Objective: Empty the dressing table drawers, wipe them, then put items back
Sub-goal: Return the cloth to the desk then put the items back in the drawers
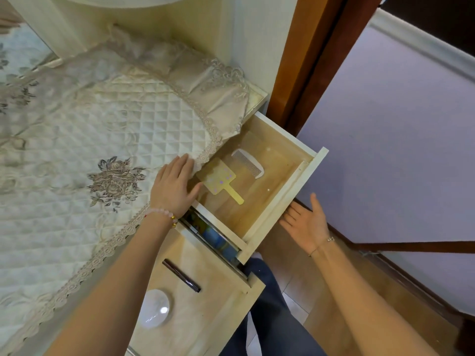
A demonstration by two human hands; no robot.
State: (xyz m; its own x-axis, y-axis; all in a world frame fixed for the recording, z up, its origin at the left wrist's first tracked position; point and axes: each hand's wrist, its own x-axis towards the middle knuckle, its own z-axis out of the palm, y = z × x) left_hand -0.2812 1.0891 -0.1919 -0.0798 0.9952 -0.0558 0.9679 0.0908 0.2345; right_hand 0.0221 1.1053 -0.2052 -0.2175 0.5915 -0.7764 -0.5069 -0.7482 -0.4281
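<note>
The upper drawer [282, 199] of the dressing table stands pulled out to the right. Inside lie a white comb [248, 162] and a yellow flat paddle-shaped item with purple dots [221, 181]. My left hand [174, 188] lies flat with straight fingers on the lace edge of the quilted cloth [102, 140], at the drawer's left side. My right hand [307, 222] hovers open, palm up, just right of the drawer's front panel, holding nothing. A second drawer [205, 299] below is also open, holding a dark pen-like stick [181, 275] and a round white compact [154, 308].
The cream quilted cloth with lace trim covers the table top. A brown wooden door frame [303, 55] rises behind the drawer. A lilac wall [401, 140] with a brown skirting board runs along the right. My legs in dark trousers [267, 317] are under the lower drawer.
</note>
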